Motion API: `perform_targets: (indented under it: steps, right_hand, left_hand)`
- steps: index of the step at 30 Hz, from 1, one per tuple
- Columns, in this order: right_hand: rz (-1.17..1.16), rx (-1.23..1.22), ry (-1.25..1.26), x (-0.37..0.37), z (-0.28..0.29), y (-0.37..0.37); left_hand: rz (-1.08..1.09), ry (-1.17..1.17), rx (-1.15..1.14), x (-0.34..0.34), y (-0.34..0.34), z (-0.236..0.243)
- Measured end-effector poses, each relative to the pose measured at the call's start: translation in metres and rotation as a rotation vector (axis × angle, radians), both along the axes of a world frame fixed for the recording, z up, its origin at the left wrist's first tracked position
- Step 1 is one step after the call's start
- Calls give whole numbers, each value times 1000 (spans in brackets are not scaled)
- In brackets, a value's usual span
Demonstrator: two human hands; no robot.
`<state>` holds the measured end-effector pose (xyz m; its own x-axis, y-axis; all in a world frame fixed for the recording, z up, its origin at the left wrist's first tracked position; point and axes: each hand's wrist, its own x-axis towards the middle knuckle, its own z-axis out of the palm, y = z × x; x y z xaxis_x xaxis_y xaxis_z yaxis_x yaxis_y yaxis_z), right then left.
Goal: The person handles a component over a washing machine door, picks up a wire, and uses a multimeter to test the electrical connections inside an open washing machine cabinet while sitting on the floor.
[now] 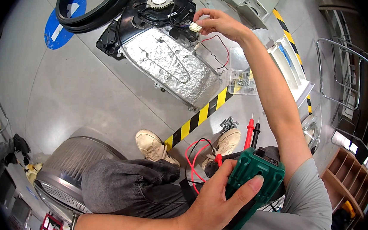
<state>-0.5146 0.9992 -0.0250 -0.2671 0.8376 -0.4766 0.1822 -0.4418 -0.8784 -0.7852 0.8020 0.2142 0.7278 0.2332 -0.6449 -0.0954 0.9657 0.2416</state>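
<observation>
My left hand (216, 199) grips a green multimeter (255, 170) low in view. Red and black probes (249, 133) stick up beside it, their cords looped over my legs. My right arm reaches upward, and my right hand (220, 25) pinches a white plastic connector (195, 26) wired to a black appliance assembly (141, 14) with a toothed metal disc. The foil-covered section (158, 61) of that assembly extends down and right, a thin red and black wire beside it.
A steel drum (69, 163) is left of my legs. Rubber gasket (81, 21), clear parts box (242, 82), bolts (229, 124), white plastic pieces (288, 68) and hazard tape (201, 115) lie around. A wire rack (342, 94) and wooden organizer (348, 175) stand at right.
</observation>
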Motion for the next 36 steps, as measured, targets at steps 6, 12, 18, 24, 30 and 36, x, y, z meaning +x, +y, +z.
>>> perform_targets:
  steps: [6, 12, 18, 24, 30, 36]
  right_hand:
    - [-40, -4, 269, -7, 4, 2]
    - [39, 89, 328, -12, 4, 7]
    - [85, 117, 318, -23, 11, 9]
    - [72, 130, 319, -27, 11, 10]
    - [42, 127, 254, -23, 10, 10]
    - [-241, 93, 56, 1, -9, 9]
  left_hand:
    - [41, -23, -58, 0, 4, 3]
    - [49, -40, -70, 0, 5, 3]
    - [46, -26, -92, 0, 8, 4]
    - [26, -25, -119, -1, 9, 5]
    - [34, -26, -97, 0, 7, 3]
    - [25, -32, -81, 0, 7, 3]
